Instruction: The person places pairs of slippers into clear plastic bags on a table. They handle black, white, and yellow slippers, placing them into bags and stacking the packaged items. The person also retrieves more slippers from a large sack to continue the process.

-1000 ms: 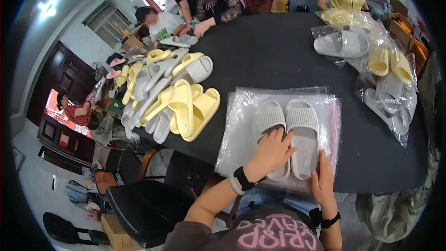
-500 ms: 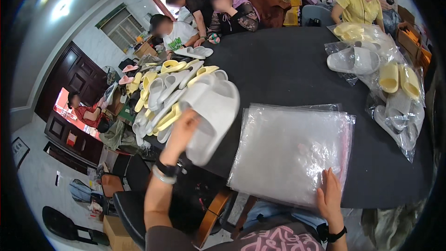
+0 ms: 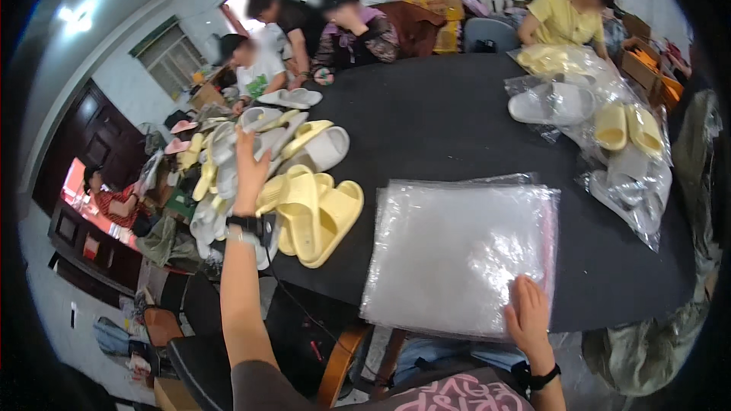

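Observation:
My left hand [image 3: 250,167] reaches over a pile of slippers, thumb spread from its fingers, against grey slippers [image 3: 225,144] on the pile's near side. Whether it touches one firmly is hard to see. Right of that wrist lies a pair of yellow slippers [image 3: 316,213], partly overlapping, with a grey slipper [image 3: 327,148] just beyond. My right hand [image 3: 531,316] rests on the near right corner of a stack of clear plastic bags [image 3: 449,251], fingers stretched out and holding nothing. The stack lies flat on the black table.
Bagged grey and yellow slippers [image 3: 628,125] lie along the right side of the black table [image 3: 426,122]. Several people sit or stand around the far side, one in a yellow top [image 3: 567,19]. A dark cable [image 3: 285,281] hangs near my left forearm, beside chairs.
My left hand has let go of the grey slippers it held and moved farther over the pile. The yellow pair now shows near the front. The view has shifted; my right hand stays on the bags.

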